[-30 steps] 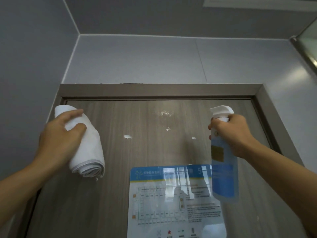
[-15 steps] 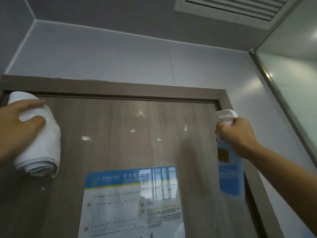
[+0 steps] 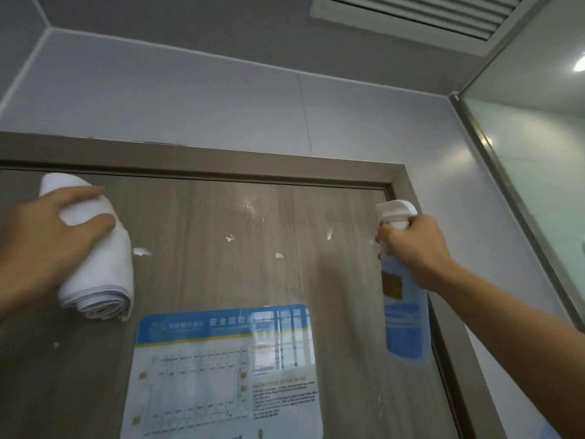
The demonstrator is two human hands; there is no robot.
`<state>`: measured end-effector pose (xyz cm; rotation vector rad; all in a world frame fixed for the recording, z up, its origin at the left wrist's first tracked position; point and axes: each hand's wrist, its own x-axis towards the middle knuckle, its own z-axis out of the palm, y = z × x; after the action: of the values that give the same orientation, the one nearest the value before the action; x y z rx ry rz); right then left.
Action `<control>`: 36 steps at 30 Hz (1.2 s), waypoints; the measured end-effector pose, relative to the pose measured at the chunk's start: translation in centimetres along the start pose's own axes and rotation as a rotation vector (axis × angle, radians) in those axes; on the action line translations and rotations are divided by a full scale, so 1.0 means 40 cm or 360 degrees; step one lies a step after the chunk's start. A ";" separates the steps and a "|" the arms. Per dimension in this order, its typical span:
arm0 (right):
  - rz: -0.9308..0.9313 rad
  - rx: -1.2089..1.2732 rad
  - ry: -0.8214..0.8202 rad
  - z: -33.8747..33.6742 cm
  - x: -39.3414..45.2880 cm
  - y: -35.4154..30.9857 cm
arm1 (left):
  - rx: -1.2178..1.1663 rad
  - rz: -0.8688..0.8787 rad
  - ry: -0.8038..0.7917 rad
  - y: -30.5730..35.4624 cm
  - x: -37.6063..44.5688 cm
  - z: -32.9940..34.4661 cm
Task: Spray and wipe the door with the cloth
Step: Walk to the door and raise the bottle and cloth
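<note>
The background is a grey panelled wall with a ceiling vent at 1 o'clock and a glass partition at 3 o'clock. A wood-grain door in a brown frame fills the lower view; an evacuation-plan sign is fixed to it at 6 o'clock.

The left hand holds a rolled white cloth against the door at 9 o'clock, fingers curled over its upper end. The roll's long axis runs from 11 o'clock down to 5 o'clock; its open coiled end faces down.

The right hand grips the neck of a blue spray bottle at 3 o'clock, fingers wrapped at the trigger. The bottle stands near upright, long axis vertical, white nozzle pointing toward 9 o'clock across the door face.

Droplets and white flecks sit on the upper panel.

Probable faults: liquid runs down onto the sign if wiping is delayed; spray fired sideways misses the panel; the loosely rolled cloth may unroll under pressure.
</note>
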<state>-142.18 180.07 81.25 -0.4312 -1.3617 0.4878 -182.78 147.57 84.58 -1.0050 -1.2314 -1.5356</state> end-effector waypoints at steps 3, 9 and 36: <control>-0.0060 0.0026 -0.0048 0.034 -0.011 -0.023 | 0.0088 0.0139 -0.0036 0.187 -0.105 0.032; -0.0049 0.0068 -0.0123 0.074 -0.012 -0.045 | 0.0202 0.0183 -0.0086 0.233 -0.123 0.074; 0.0057 0.0802 -0.0941 0.398 -0.294 -0.324 | 0.0451 0.0005 0.0108 0.135 -0.152 -0.262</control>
<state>-158.46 162.92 81.44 0.1212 -1.7211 1.0122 -176.59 137.66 78.35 -0.7633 -1.3537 -1.3356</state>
